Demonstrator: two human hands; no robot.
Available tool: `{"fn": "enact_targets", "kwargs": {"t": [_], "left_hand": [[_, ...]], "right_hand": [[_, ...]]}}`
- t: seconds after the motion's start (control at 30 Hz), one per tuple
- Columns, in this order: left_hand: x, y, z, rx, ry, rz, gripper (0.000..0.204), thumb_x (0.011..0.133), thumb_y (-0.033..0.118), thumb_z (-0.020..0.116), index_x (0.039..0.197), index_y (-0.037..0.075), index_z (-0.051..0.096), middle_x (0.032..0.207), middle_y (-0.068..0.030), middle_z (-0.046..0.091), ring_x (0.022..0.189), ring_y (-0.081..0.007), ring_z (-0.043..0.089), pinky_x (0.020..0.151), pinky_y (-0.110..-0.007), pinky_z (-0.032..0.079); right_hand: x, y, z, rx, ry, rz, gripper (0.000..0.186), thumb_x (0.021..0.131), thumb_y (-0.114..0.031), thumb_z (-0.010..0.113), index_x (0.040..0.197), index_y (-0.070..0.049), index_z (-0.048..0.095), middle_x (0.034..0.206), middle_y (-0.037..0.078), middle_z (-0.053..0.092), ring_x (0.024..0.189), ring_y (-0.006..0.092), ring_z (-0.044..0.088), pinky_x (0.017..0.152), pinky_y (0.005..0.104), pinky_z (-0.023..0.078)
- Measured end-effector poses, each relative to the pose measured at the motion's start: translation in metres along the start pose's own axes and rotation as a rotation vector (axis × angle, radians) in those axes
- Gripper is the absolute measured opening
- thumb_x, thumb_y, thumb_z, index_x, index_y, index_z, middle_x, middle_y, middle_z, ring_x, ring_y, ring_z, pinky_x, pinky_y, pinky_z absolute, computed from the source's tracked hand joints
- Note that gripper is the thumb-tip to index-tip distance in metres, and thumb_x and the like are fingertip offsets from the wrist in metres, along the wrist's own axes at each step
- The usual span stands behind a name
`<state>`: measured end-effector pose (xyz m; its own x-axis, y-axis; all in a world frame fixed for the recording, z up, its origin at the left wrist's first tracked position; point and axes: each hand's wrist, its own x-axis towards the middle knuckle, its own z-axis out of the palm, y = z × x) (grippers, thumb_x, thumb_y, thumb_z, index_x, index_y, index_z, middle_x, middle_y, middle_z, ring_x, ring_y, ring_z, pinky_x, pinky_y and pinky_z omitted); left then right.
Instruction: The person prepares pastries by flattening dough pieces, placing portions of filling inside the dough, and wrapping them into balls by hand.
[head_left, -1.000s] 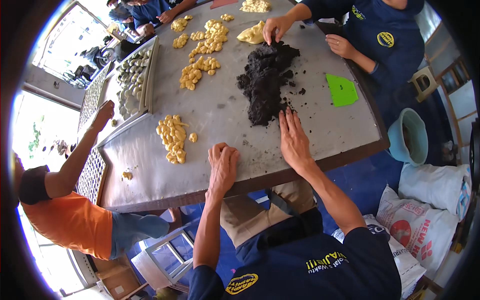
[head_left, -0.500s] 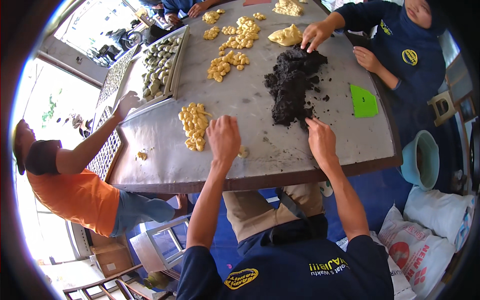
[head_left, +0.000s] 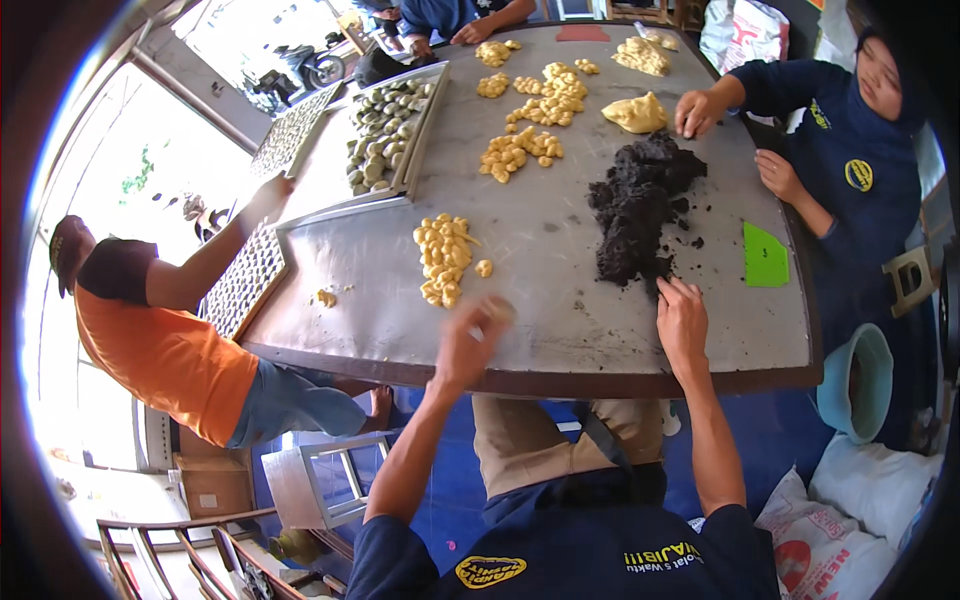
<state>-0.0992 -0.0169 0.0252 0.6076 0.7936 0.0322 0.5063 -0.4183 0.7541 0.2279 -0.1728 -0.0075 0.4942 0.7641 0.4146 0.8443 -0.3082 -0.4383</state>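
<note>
Black mass (head_left: 642, 210), R hand (head_left: 683, 325) at edge, L hand (head_left: 467, 346) nr yellow lumps (head_left: 440, 258)

Over my feed, I saw the black, crumbly mass (head_left: 640, 205) heaped in a long, uneven ridge on the tabletop (head_left: 550, 225), crumbs scattered along its right side, its near end just at the right fingers (head_left: 672, 290). By the left fingers (head_left: 474, 316) I made out a small, pale, rounded piece (head_left: 503, 311), too blurred to tell whether it was gripped.

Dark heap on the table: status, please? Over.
Right hand at near edge of dark heap; left hand blurred, left of heap. Loose crumbs alongside. Co-worker's hand near far end.
</note>
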Motion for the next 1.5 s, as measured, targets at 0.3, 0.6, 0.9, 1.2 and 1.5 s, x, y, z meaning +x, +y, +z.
{"fn": "enact_targets", "kwargs": {"t": [0.3,0.6,0.9,1.2,1.5], "left_hand": [[0.076,-0.019,-0.009,0.578,0.201,0.511,0.038,0.094,-0.002,0.053,0.131,0.000,0.062,0.136,-0.0213,0.058,0.126,-0.0341,0.055,0.107,-0.043,0.047],[0.029,0.006,0.038,0.313,0.090,0.287,0.021,0.091,0.015,0.069,0.107,0.002,0.073,0.096,-0.0118,0.073,0.099,-0.0325,0.068,0.089,-0.044,0.054],[0.090,0.023,0.062,0.669,0.409,0.414,0.024,0.095,0.028,0.067,0.091,0.004,0.064,0.102,-0.0140,0.064,0.106,-0.0320,0.056,0.098,-0.049,0.039],[0.116,0.008,0.070,0.554,0.305,0.468,0.031,0.090,0.028,0.062,0.106,0.002,0.057,0.119,-0.0161,0.052,0.121,-0.0334,0.045,0.109,-0.056,0.026],[0.096,0.011,0.074,0.703,0.405,0.369,0.018,0.093,0.022,0.060,0.103,0.007,0.059,0.113,-0.0109,0.055,0.117,-0.0296,0.049,0.105,-0.055,0.027]], "right_hand": [[0.018,0.014,0.008,0.038,-0.050,-0.109,0.072,0.083,-0.002,0.076,0.149,-0.005,0.047,0.135,0.022,0.057,0.116,0.0405,0.055,0.101,0.0459,0.048],[0.011,0.000,-0.010,0.070,-0.097,0.009,0.044,0.084,0.003,0.070,0.127,-0.003,0.066,0.117,0.015,0.064,0.107,0.0368,0.059,0.094,0.0423,0.052],[-0.005,0.000,0.005,-0.035,0.059,-0.081,0.049,0.085,-0.003,0.074,0.133,-0.002,0.065,0.117,0.021,0.063,0.110,0.0380,0.058,0.098,0.0438,0.050],[0.019,0.011,-0.014,-0.018,-0.242,-0.116,0.038,0.084,-0.001,0.068,0.122,0.003,0.069,0.105,0.019,0.062,0.103,0.0354,0.058,0.092,0.0415,0.051],[-0.013,0.019,-0.014,-0.201,-0.092,-0.150,0.051,0.083,0.009,0.060,0.134,0.005,0.058,0.137,0.030,0.047,0.117,0.0438,0.052,0.101,0.0453,0.049]]}}
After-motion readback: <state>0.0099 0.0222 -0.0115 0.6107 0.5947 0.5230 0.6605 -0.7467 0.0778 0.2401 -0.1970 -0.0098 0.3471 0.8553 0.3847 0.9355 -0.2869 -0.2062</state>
